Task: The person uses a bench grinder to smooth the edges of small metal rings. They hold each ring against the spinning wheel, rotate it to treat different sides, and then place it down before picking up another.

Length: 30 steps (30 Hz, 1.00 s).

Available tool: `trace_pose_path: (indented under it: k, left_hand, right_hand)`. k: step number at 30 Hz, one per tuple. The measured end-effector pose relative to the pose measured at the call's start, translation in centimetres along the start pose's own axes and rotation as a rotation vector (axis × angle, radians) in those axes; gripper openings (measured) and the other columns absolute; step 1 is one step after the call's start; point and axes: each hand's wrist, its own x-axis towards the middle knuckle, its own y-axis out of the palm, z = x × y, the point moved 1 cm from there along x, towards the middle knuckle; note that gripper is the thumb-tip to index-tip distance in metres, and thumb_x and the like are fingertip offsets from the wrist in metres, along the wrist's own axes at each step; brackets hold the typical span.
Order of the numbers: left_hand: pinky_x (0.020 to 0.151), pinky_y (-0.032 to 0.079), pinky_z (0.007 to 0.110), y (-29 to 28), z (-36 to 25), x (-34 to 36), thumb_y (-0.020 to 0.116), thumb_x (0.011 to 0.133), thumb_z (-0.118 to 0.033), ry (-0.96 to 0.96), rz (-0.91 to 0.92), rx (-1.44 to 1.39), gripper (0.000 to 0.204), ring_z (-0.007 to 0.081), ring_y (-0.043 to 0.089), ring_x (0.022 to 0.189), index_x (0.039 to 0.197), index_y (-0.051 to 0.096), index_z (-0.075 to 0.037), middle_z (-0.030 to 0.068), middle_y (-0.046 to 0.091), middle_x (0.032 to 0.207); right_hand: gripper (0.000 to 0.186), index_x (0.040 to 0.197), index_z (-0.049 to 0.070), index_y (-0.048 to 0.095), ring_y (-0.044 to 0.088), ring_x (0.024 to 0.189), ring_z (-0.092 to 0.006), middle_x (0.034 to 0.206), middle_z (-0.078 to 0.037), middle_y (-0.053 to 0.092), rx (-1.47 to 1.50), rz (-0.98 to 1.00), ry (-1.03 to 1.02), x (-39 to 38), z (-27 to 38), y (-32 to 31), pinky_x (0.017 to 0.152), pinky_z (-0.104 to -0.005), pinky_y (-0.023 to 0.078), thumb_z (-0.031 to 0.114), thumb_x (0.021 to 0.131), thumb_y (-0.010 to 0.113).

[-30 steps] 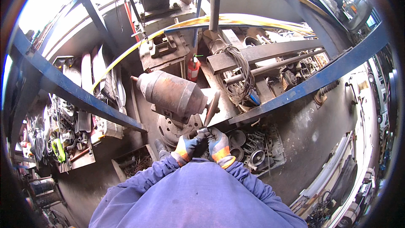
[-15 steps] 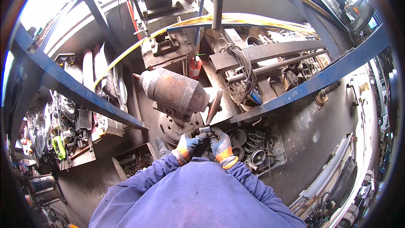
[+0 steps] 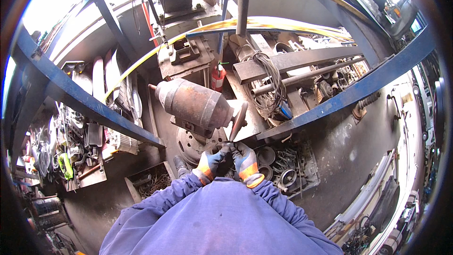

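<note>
A rusty bench grinder (image 3: 196, 105) stands in front of me, its thin wheel (image 3: 239, 122) on the right end. Both my hands wear grey-blue gloves with orange and pale cuffs. My left hand (image 3: 210, 163) and my right hand (image 3: 245, 160) meet just below the wheel's near edge, fingers closed. Between the fingertips sits a small dark metal piece (image 3: 230, 145), mostly covered by the gloves. It is at the wheel's lower edge; whether it touches cannot be made out.
A slotted round metal base (image 3: 185, 145) is under the grinder. To the right lies a tray of scrap metal (image 3: 309, 179); a box of chain (image 3: 150, 180) is left. Blue steel beams (image 3: 325, 106) cross both sides. A red fire extinguisher (image 3: 218, 78) and coiled cable (image 3: 271, 85) stand beyond.
The metal piece has turned between my fingers, so less of its side shows. Both hands have shifted only slightly, staying by the wheel.
</note>
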Motion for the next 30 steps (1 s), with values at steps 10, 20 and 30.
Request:
trace_pose_path:
  k: [10,20,30]
  left_hand:
    - [0.064,0.045,0.022,-0.2,0.0,-0.9,0.069,0.093,-0.026,0.131,0.227,-0.058,0.034,0.0067,0.056,0.073,0.117,0.061,-0.003,-0.0012,0.065,0.089]
    - [0.061,0.043,0.021,-0.2,-0.6,-1.0,0.067,0.094,-0.024,0.050,0.155,-0.003,0.025,0.0054,0.055,0.071,0.109,0.064,-0.004,-0.0028,0.064,0.087]
    - [0.057,0.040,0.022,0.6,-1.3,-0.8,0.064,0.096,-0.025,0.012,0.103,0.039,0.023,0.0041,0.051,0.065,0.106,0.067,-0.004,-0.0052,0.061,0.081]
  right_hand:
    - [0.027,0.111,-0.001,0.067,0.066,0.098,-0.0142,0.107,-0.009,0.072,0.109,0.137,-0.061,-0.8,-0.5,-0.8,0.091,-0.0283,0.051,-0.008,0.091,0.051]
    - [0.022,0.112,0.001,0.067,0.067,0.097,-0.0173,0.106,-0.009,0.073,0.015,0.158,-0.133,-0.5,-1.0,-1.2,0.088,-0.0288,0.051,0.001,0.092,0.059]
    - [0.018,0.109,0.000,0.067,0.064,0.087,-0.0120,0.099,-0.008,0.073,-0.006,0.030,0.004,0.2,-2.1,-0.6,0.081,-0.0276,0.051,0.008,0.094,0.064]
